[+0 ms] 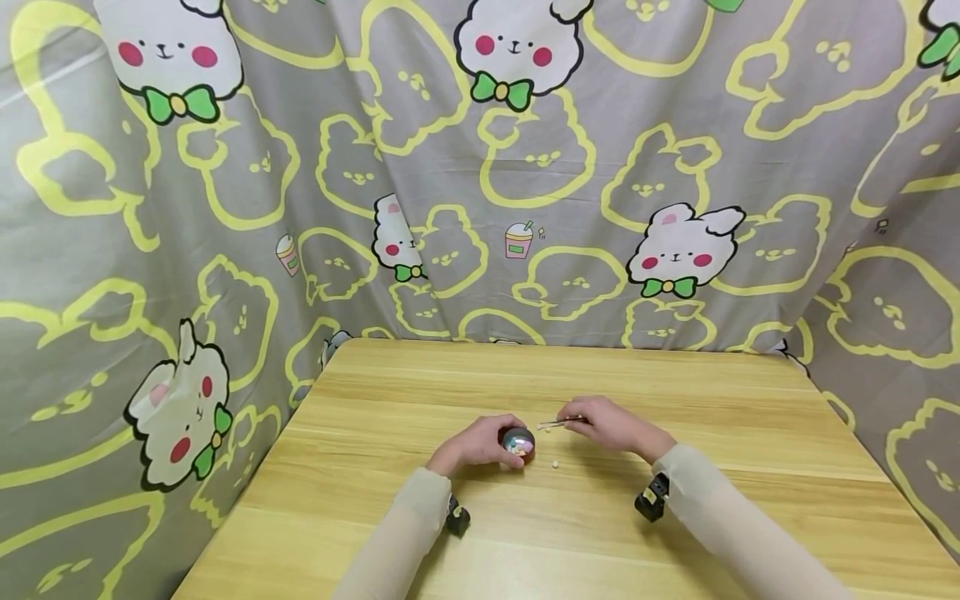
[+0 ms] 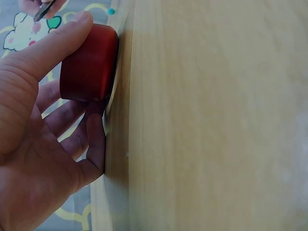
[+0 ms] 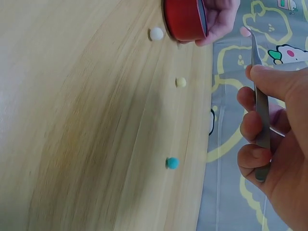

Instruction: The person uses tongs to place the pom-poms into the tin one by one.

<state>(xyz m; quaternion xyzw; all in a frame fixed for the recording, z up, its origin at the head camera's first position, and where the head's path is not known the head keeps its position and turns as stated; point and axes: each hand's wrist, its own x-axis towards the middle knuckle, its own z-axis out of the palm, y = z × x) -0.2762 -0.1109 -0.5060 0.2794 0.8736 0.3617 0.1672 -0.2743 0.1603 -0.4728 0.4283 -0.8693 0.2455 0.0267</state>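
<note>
My left hand (image 1: pixel 482 442) holds a small round red tin (image 2: pixel 89 62) on the table, thumb on one side and fingers curled round the other. The tin's open top (image 1: pixel 519 447) shows several pastel balls inside. In my right hand (image 1: pixel 611 423) is a pair of metal tweezers (image 3: pixel 260 103), gripped between thumb and fingers. A small pink ball (image 3: pixel 245 32) sits at the tweezer tips, above the table and just right of the tin. On the wood lie a white ball (image 3: pixel 156 33), a pale yellow ball (image 3: pixel 181 82) and a teal ball (image 3: pixel 172 163).
The light wooden table (image 1: pixel 360 517) stretches beneath both arms. A grey patterned curtain (image 1: pixel 465 167) hangs behind it and along both sides. Black wrist cameras sit on the left wrist (image 1: pixel 458 515) and the right wrist (image 1: pixel 652 497).
</note>
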